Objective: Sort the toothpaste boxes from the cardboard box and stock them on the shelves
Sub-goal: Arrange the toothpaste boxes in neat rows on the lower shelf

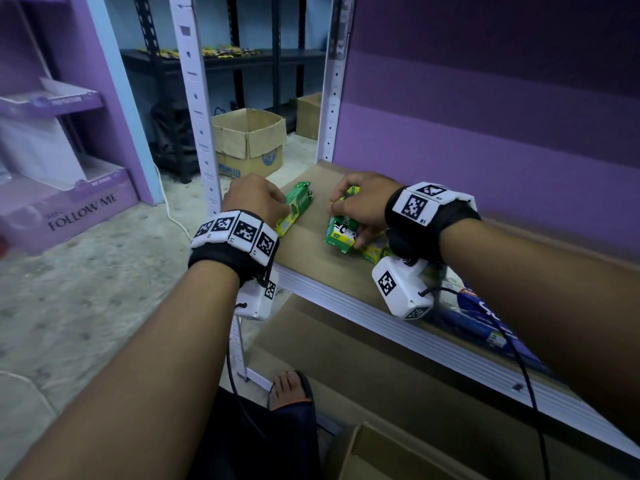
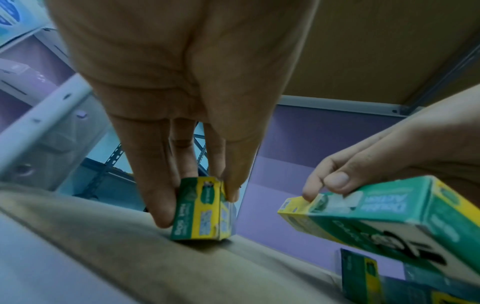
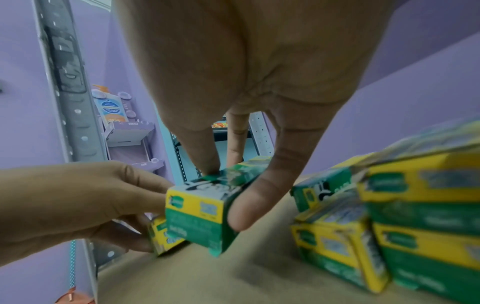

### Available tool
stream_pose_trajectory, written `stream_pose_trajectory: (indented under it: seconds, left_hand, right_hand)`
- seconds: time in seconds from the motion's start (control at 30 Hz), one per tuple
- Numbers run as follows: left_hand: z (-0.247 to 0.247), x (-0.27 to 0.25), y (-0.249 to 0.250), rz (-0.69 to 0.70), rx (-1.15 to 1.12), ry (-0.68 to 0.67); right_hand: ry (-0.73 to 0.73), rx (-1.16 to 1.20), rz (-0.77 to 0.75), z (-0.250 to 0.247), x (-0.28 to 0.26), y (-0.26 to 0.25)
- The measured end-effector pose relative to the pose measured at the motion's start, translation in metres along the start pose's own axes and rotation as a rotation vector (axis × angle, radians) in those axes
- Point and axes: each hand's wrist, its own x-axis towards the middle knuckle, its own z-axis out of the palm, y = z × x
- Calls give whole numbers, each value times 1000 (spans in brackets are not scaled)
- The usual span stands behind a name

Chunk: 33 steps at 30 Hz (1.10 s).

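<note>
Shelf board [image 1: 346,271]: brown, under both hands, white front rail; serves as the stocking surface.
Stack of toothpaste boxes [image 3: 389,236]: green and yellow, lying just right of the right hand, ends facing out, probably so labels read from the aisle.
Left hand [image 1: 254,197]: fingers and thumb pinching the near end of the left toothpaste box [image 1: 296,209], which lies flat on the board; likely squaring it.
Right hand [image 1: 360,202]: gripping the right toothpaste box [image 1: 341,233] from above, tilted, near end low; probably about to be set alongside.
</note>
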Motion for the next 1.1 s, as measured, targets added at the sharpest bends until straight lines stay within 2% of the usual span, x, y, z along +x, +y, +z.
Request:
stream_pose_trajectory:
  seconds: [0.33, 0.57, 0.87, 1.1]
  left_hand:
    - [-4, -6, -2, -21, -119, -76]
    - [-5, -7, -3, -44, -156, -104]
    - [0, -6, 4, 2, -52, -109]
    - [7, -4, 8, 27, 15, -155]
  right_hand:
    - [-67, -8, 51, 32, 23, -12]
    - [-55, 208, 77, 37, 25, -10]
    - [-65, 372, 121, 33, 8, -11]
    - [0, 224, 83, 7, 8, -4]
